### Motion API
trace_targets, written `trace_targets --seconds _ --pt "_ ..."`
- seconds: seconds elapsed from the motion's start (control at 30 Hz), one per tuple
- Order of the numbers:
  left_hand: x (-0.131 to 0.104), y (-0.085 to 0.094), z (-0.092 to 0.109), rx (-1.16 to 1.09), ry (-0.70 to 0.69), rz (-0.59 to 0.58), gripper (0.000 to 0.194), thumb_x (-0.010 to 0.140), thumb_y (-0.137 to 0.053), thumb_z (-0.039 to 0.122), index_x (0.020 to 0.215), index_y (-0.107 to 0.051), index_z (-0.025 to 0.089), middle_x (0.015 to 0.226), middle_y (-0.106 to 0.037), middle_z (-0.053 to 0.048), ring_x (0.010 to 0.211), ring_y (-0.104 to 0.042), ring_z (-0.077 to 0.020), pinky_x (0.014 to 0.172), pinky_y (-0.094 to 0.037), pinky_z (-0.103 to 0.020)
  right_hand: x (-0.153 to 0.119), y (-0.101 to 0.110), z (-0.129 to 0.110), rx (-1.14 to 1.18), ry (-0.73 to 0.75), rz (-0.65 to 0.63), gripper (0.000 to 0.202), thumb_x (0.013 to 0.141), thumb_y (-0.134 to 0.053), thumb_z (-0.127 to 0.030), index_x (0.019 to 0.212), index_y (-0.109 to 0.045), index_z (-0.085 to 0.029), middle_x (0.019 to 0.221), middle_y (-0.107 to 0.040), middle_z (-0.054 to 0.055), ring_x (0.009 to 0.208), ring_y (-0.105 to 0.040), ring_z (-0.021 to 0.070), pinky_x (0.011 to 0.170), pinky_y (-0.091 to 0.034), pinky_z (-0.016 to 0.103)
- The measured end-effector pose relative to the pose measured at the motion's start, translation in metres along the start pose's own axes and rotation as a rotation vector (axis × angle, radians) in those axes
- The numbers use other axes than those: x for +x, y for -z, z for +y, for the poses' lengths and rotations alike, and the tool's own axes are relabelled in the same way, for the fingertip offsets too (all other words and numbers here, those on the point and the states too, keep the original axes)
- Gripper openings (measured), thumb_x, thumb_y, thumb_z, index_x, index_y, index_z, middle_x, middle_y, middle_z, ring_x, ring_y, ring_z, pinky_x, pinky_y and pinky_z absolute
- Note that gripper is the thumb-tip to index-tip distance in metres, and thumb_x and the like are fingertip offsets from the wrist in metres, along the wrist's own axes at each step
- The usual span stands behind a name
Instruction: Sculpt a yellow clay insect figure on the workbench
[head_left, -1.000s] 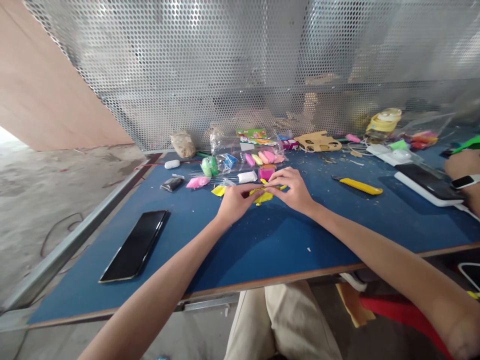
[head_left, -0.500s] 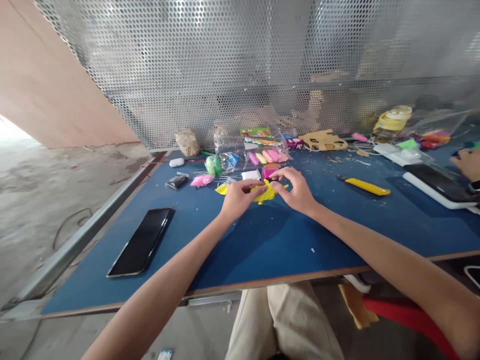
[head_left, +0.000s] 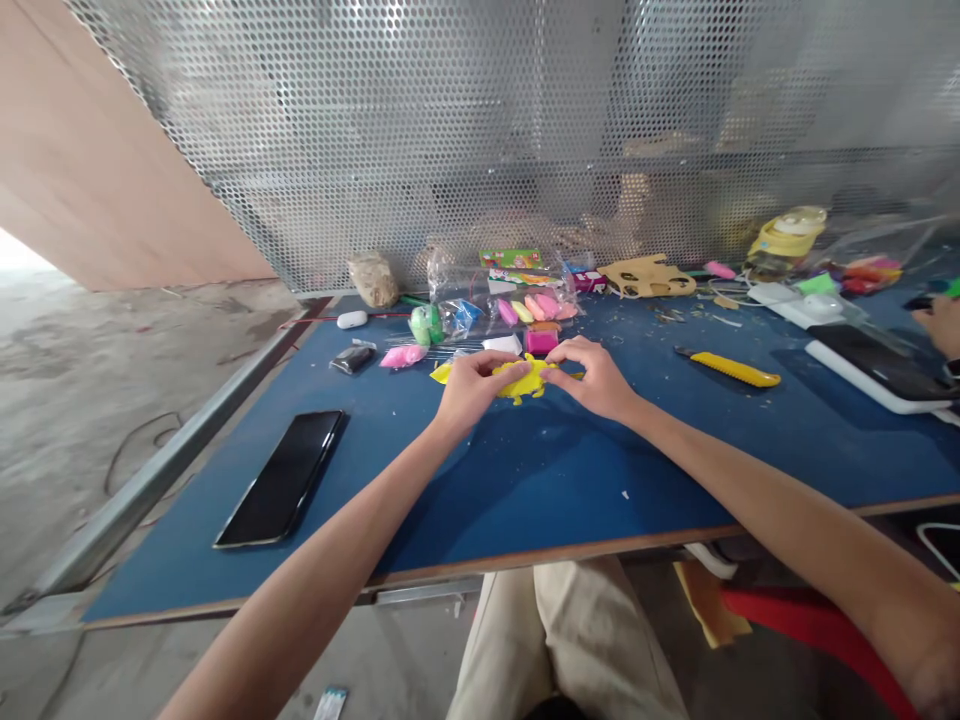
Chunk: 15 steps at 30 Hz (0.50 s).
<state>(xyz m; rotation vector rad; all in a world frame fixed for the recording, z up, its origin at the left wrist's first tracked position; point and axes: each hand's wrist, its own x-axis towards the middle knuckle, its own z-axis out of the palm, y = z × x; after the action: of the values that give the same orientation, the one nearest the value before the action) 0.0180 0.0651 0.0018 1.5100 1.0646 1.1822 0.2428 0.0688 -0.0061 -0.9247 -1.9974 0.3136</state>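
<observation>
A flat yellow clay piece with small knobs round its edge is held between both hands over the blue table. My left hand pinches its left side, thumb on top. On the right, my right hand has thumb and fingers closed on the other edge. A yellow packet lies just left of my left hand. Behind the hands are a white packet and a magenta clay block.
A phone lies at the left, a yellow cutter at the right. Along the mesh panel sit clay packets, a stone-like lump and a yellow bottle. Another person's hand shows at the far right.
The yellow clay piece has shifted slightly left and up, and my right hand's fingers have closed onto its edge. The other person's hand has moved toward the right edge.
</observation>
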Motion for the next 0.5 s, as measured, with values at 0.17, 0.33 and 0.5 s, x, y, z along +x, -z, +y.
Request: trace_targets --seconds 0.17,0.33,0.5 --pt "-0.0004 -0.0021 -0.0033 -0.010 -0.015 0.011 0.040 0.071 -0.089 0.046 0.098 -0.080 0.017 0.096 -0.079 -0.008 0.083 -0.072 -0.0202 0.070 -0.056 -0.029 -0.0001 0.0004 0.0012 0.119 -0.097 -0.053 0.035 0.091 -0.068 -0.060 0.090 -0.074 -0.026 0.099 -0.077 0.004 0.101 -0.065 0.0258 0.097 -0.046 0.045" --pt "-0.0016 -0.0023 0.0014 -0.096 0.095 -0.046 0.054 0.073 -0.088 0.041 0.120 -0.073 0.019 0.100 -0.078 -0.008 0.085 -0.073 -0.0209 0.067 -0.057 -0.027 0.0000 0.0011 0.0070 0.268 -0.166 -0.113 0.038 0.086 -0.072 -0.062 0.086 -0.076 -0.024 0.104 -0.075 0.005 0.104 -0.066 0.0252 0.100 -0.045 0.044" --pt "0.0027 -0.0002 0.0001 -0.414 0.143 -0.027 0.055 0.082 -0.077 0.050 0.127 -0.067 0.019 0.114 -0.074 -0.011 0.090 -0.073 -0.0187 0.074 -0.059 -0.027 -0.0016 -0.0065 0.0078 0.591 -0.467 0.015 0.043 0.075 -0.080 -0.066 0.083 -0.078 -0.024 0.084 -0.072 0.003 0.074 -0.061 0.0173 0.070 -0.048 0.034"
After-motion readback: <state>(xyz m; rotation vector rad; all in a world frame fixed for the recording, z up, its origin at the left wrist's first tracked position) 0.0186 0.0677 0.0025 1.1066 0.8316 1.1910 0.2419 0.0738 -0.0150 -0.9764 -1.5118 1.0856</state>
